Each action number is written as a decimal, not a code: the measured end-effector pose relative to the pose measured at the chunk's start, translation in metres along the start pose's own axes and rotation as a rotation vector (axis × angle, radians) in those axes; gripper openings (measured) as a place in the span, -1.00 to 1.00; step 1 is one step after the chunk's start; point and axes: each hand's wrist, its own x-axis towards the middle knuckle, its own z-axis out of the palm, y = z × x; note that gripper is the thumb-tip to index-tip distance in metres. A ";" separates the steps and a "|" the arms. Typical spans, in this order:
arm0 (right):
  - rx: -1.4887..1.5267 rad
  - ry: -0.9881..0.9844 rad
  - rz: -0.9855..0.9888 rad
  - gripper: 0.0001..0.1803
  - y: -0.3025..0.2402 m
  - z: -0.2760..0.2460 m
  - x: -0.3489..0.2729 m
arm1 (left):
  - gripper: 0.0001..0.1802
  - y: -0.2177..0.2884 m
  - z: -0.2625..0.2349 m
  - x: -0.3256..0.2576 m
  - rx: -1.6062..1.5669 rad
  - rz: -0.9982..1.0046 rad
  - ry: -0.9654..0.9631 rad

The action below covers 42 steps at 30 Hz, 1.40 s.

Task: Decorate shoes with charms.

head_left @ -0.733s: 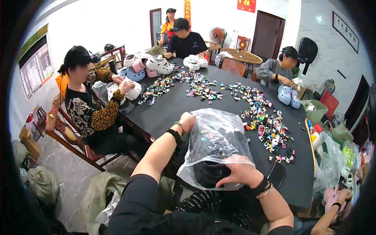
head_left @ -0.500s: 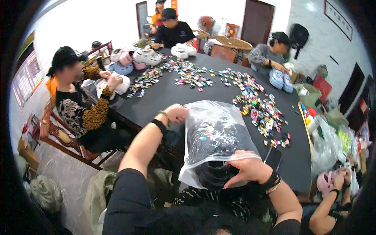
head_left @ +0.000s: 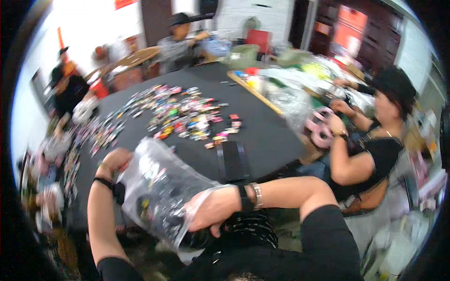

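A clear frosted plastic bag (head_left: 157, 180) hangs tilted over the near edge of the dark table. Inside are black clogs (head_left: 161, 206) with colourful charms, blurred behind the plastic. My left hand (head_left: 116, 161) is closed on the bag's far left corner. At the bag's mouth, my right hand (head_left: 211, 210) grips the rim near the shoes. Part of its fingers is hidden by the plastic, and the thumb points down toward me. A dark phone (head_left: 232, 160) lies on the table just beyond my right wrist.
Many small colourful charms (head_left: 187, 114) lie scattered across the dark table (head_left: 267, 145). To the right, a co-worker (head_left: 370, 140) handles a pink clog (head_left: 321, 126). Other people sit at the far side and left. Plastic bags (head_left: 286, 93) crowd the table's right edge.
My view has swung to the right. The bag has tipped, its mouth now toward the lower right, with both hands still on it. The co-worker with the pink clog has come fully into view.
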 end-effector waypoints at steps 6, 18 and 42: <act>-0.191 0.087 -0.166 -0.38 -0.010 0.015 -0.007 | -0.96 -0.081 0.052 0.091 0.670 0.359 0.007; -0.416 0.354 -0.143 -0.31 -0.066 -0.015 -0.045 | -0.67 -0.174 -0.039 0.098 1.827 0.228 0.220; -0.356 0.918 0.478 -0.43 -0.039 -0.048 0.012 | -0.78 -0.073 0.051 0.141 0.585 0.122 0.606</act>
